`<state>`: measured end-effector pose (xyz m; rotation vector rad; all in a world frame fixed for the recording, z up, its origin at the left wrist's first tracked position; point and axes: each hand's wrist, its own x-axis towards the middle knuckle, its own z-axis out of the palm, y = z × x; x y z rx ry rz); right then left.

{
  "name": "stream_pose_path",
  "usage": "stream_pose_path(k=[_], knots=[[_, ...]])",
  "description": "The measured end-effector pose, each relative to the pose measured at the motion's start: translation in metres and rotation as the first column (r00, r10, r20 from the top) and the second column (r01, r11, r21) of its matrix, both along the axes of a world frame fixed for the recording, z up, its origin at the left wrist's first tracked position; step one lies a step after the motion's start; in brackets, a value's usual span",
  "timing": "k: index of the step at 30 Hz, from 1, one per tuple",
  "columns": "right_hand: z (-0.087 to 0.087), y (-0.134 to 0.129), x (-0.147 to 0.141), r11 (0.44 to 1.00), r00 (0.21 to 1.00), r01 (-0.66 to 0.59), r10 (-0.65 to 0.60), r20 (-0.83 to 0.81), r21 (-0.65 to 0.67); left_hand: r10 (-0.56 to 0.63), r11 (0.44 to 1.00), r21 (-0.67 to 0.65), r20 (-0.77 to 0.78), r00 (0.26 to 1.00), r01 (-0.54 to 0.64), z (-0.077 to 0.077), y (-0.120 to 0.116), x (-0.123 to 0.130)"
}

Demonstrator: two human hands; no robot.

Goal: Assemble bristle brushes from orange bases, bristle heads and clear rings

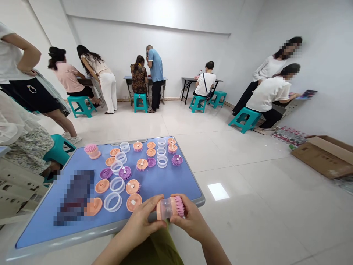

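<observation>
**Live at the near edge: a tight two-handed grip**

Here we go: the left hand (142, 221) and the right hand (190, 221) are both closed up, fingers curled round a pink bristled brush head with a clear plastic cylinder (169, 208). The left hand has the clear cylinder and pink collar, while the right hand presses in against the bristles. Neither hand is spread open, and the piece is held firmly, just over the grey-rimmed blue tabletop (82, 236), above the person's olive-green trousers (151, 250).

Room check! Just past the hands sit a clear plastic ring (113, 202) and a salmon-orange disc with a white peg (134, 202), a short way in from the rim. Farther out are more rings and discs, purple bristled brush heads (177, 160), and a pink brush on a salmon base (92, 151) at the far left corner. A pixelated dark patch (74, 197) hides whatever lies on the left.

Off the right edge, pale tile floor (248, 206) runs out to an open cardboard box (325, 156). On the left, a seated person's patterned skirt (27, 154) and a teal plastic stool (57, 149) crowd the tabletop's corner. Well beyond, a person in a blue shirt (155, 66) stands at the far wall.
</observation>
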<state>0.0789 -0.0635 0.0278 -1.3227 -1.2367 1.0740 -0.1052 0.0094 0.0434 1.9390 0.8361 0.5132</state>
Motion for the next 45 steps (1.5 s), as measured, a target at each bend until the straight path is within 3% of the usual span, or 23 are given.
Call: stream_pose_path(k=[3,6,10,14,19,23,25,28,30,32,34,36,38,40,43,45], knots=[[-0.006,0.002,-0.002,0.999,0.999,0.037,-0.037,-0.018,-0.007,-0.049,0.983,0.179,-0.011,0.999,0.05,-0.005,0.002,0.0],[-0.009,0.002,-0.004,0.998,0.996,0.048,-0.051,-0.068,-0.044,-0.071,0.978,0.198,0.009,0.997,0.067,-0.005,0.002,0.003],[-0.005,-0.002,0.0,1.0,0.993,0.007,-0.01,-0.118,-0.029,-0.027,0.998,-0.051,0.022,0.999,0.028,-0.002,-0.001,0.008],[0.002,-0.007,0.006,0.999,1.0,0.001,0.0,-0.026,0.032,-0.065,0.959,-0.267,0.099,0.993,0.089,0.001,-0.001,0.011],[0.002,-0.007,0.006,0.965,0.995,-0.022,-0.005,0.1,0.262,-0.116,0.933,-0.31,0.223,0.968,0.183,0.006,0.002,0.013],[0.003,-0.006,0.005,0.981,0.996,-0.013,-0.005,0.092,0.195,-0.101,0.942,-0.304,0.133,0.986,0.138,0.002,0.001,0.013],[0.003,-0.005,0.004,0.995,0.996,0.011,-0.02,0.087,0.101,-0.064,0.969,-0.237,0.03,0.998,0.069,-0.005,-0.001,0.011],[-0.002,-0.003,0.0,0.998,0.997,0.054,-0.052,0.054,-0.026,-0.032,0.999,0.041,-0.074,0.997,0.035,-0.016,-0.002,0.007],[-0.007,-0.001,-0.003,0.996,0.998,0.05,-0.052,-0.023,-0.074,-0.063,0.968,0.239,-0.084,0.994,0.081,-0.02,-0.002,0.005],[-0.011,-0.001,-0.004,0.994,0.992,0.032,-0.045,-0.118,-0.105,-0.097,0.934,0.337,-0.072,0.993,0.116,-0.021,-0.002,0.005],[-0.012,-0.003,-0.003,0.994,0.983,0.008,-0.028,-0.181,-0.112,-0.088,0.942,0.318,-0.063,0.994,0.103,-0.017,-0.002,0.006],[-0.01,-0.007,0.0,0.996,0.98,-0.023,0.006,-0.2,-0.082,-0.048,0.976,0.21,-0.063,0.997,0.06,-0.012,-0.002,0.008],[-0.006,-0.01,0.003,0.999,0.988,-0.039,0.035,-0.15,-0.029,-0.019,0.996,0.088,-0.059,0.998,0.024,-0.009,-0.002,0.01],[-0.003,-0.01,0.004,0.999,0.998,-0.033,0.033,-0.058,0.005,-0.014,0.999,0.047,-0.052,0.999,0.016,-0.011,-0.003,0.011],[-0.004,-0.006,0.0,0.998,0.999,0.022,-0.023,-0.021,-0.056,-0.033,0.977,0.207,-0.039,0.999,0.04,-0.02,-0.003,0.009],[-0.008,-0.003,-0.003,0.991,0.995,0.041,-0.052,-0.081,-0.131,-0.06,0.927,0.371,-0.02,0.998,0.063,-0.025,-0.004,0.007]])
